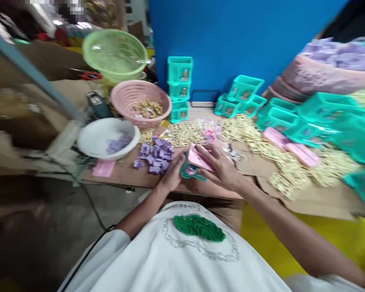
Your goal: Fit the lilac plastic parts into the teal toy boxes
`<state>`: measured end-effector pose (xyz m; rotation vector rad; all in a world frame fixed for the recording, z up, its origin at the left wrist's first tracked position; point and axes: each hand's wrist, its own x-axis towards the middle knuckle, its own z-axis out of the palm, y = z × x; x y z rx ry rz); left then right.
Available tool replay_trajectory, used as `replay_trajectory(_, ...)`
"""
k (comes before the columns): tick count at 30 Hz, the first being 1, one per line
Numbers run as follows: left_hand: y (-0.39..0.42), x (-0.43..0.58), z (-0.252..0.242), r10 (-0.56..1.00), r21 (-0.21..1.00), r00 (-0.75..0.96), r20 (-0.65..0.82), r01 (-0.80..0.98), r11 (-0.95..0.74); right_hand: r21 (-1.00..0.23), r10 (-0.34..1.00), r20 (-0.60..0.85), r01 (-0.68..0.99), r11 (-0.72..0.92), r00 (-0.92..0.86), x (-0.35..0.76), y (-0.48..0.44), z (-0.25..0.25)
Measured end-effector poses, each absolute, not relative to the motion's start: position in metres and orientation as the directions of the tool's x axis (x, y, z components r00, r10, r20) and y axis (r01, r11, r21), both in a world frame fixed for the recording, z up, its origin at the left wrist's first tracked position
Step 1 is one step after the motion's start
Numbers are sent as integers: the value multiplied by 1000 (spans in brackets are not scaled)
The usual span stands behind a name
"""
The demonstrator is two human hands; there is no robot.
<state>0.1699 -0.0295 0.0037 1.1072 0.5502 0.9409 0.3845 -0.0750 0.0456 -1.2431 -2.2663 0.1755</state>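
Observation:
At the front edge of the table I have a small teal plastic box (187,171) with a pink lid (198,158) on top. My left hand (174,172) is closed against the box's left side. Fingers of my right hand (223,167) lie across the pink lid, with the thumb lower down by the box's near side. Part of the box is hidden by the hands and lid, and I cannot tell whether the lid is fully seated. Just left of my left hand is a pile of small purple plastic pieces (156,156).
Behind lie cream plastic pieces (185,134) and small bags. Teal boxes are stacked at the back (180,81) and right (310,117), near two pink lids (302,154). At left stand a white bowl (88,140), a pink basket (121,97) and a green basket (93,61).

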Motion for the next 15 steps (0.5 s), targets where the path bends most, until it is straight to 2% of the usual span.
replay_trajectory(3, -33, 170, 6, 872, 942, 490, -1, -291, 165, -343, 812, 389, 750, 566, -434, 387, -77, 46)
replay_trajectory(5, -35, 167, 5, 888, 985, 459, 5, -157, 75, -360, 823, 397, 757, 546, -405, 390, -80, 48)
replay_trajectory(7, -41, 164, 1, 900, 997, 430, 73, 0, -81, -356, 853, 374, 792, 496, -365, 389, -89, 53)
replay_trajectory(9, -46, 161, -8, 917, 982, 388, 94, 116, -150, -329, 895, 273, 840, 431, -353, 384, -99, 55)
replay_trajectory(11, -47, 159, -23, 917, 973, 387, 99, 155, -171, -298, 908, 192, 859, 416, -373, 383, -101, 51)
replay_trajectory(12, -46, 158, -32, 920, 969, 374, 115, 161, -187, -317, 906, 210, 851, 419, -368, 388, -98, 50)
replay_trajectory(13, -45, 157, -39, 920, 965, 367, 137, 162, -208, -355, 912, 246, 845, 399, -328, 398, -95, 50)
replay_trajectory(15, -45, 153, -49, 922, 960, 346, 171, 152, -235, -437, 944, 320, 872, 220, -77, 432, -89, 55)
